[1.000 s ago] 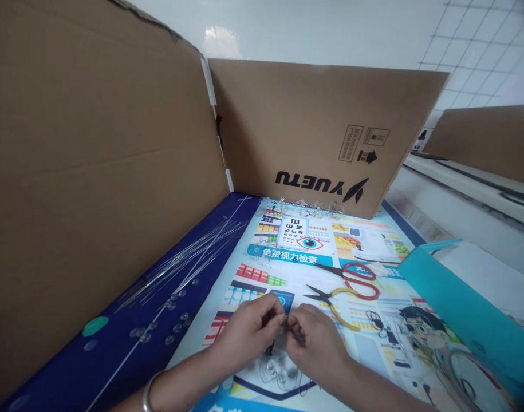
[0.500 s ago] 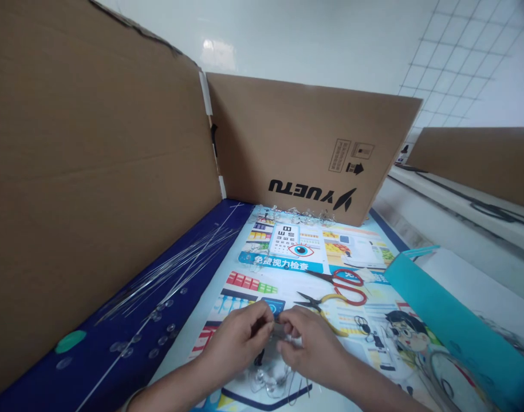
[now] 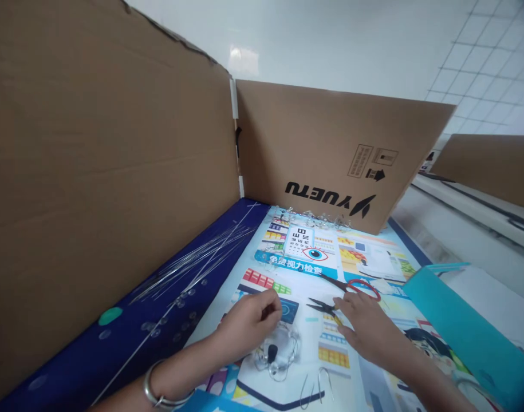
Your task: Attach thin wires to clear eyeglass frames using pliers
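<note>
The poster (image 3: 302,290) is backed by cardboard (image 3: 347,126). The right hand (image 3: 367,323) is placed over the handles of pliers (image 3: 324,307); whether they are gripped cannot be told. The left hand (image 3: 248,321) is curled closed, its contents hidden. Scissors (image 3: 337,282) are set just beyond the pliers. Wired beadwork (image 3: 274,353) is laid below the left hand.

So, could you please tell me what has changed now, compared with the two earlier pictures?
The right hand has moved rightward, away from the left hand, onto the yellow-handled pliers; I cannot tell how firmly it holds them. The left hand stays by the beaded wire, and the red-handled scissors lie where they were.
</note>
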### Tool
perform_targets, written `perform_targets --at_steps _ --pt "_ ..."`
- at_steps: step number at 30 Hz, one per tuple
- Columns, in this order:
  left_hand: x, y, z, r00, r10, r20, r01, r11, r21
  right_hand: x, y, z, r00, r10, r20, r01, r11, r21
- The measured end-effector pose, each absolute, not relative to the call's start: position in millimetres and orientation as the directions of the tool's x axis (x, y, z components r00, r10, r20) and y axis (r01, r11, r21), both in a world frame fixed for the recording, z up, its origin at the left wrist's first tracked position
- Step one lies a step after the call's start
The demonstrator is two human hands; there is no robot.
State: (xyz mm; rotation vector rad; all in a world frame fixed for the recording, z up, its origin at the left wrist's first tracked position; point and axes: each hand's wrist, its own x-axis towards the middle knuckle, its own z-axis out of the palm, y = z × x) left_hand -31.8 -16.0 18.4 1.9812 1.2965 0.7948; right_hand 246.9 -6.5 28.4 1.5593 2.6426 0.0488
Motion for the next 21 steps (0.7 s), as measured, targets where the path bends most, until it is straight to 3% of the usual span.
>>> perform_targets --at_steps 4,9,17,21 --pt "-32.3 -16.4 17.1 0.331 0.937 0.114 0.553 -0.290 0.781 232.5 -8.2 17.9 -0.514 0.856 0.054 0.836 0.486 0.255" --pt "-33.3 -15.6 15.7 0.333 0.939 0.089 0.541 -0.268 0.797 229.7 -9.8 9.9 -0.534 0.841 0.084 0.811 0.481 0.333" --pt "-31.7 -18.3 18.9 0.342 0.933 0.111 0.530 -0.289 0.797 222.7 -12.8 1.5 -0.624 0.777 0.084 0.769 0.593 0.239" --pt "-30.4 -19.9 20.4 0.350 0.928 0.130 0.570 -0.321 0.756 215.2 -17.4 -3.1 -0.626 0.776 0.080 0.760 0.584 0.285"
